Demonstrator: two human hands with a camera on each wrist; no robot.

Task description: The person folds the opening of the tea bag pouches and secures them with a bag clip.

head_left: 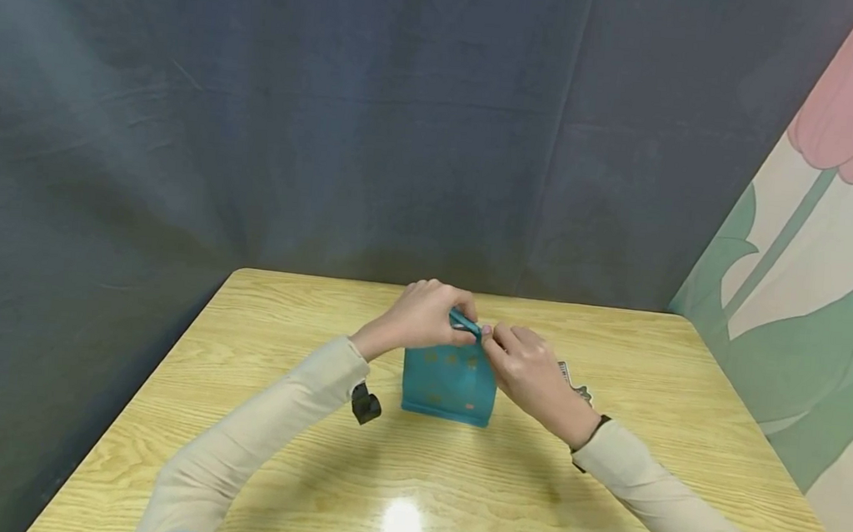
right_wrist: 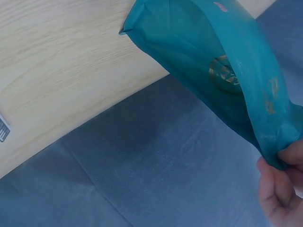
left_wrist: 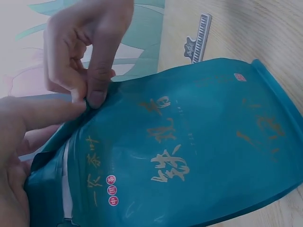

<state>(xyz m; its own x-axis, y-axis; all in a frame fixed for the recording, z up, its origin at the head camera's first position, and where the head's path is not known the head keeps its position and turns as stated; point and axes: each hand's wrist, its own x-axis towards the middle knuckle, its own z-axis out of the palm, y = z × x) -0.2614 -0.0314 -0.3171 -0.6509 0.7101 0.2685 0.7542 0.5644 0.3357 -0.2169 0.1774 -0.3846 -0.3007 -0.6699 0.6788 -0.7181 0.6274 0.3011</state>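
Observation:
A teal tea pouch (head_left: 449, 385) with gold characters stands upright on the table, its top edge between both hands. My left hand (head_left: 430, 312) grips the pouch's top from the left, thumb and fingers on either side of it. With thumb and forefinger, my right hand (head_left: 531, 370) pinches the top right corner. In the left wrist view, the right hand (left_wrist: 87, 45) pinches the corner close to the left hand's fingers (left_wrist: 42, 113). A pale strip shows along the folded top. The right wrist view shows the pouch's side (right_wrist: 199, 80) and my right hand (right_wrist: 284, 189) at its corner.
A clip with a piano-key pattern (left_wrist: 201, 40) lies on the wooden table (head_left: 238, 368), to the right of the pouch and partly behind my right hand in the head view. A dark curtain (head_left: 407, 131) hangs behind the table. A wall with painted flowers (head_left: 831, 289) borders the right side.

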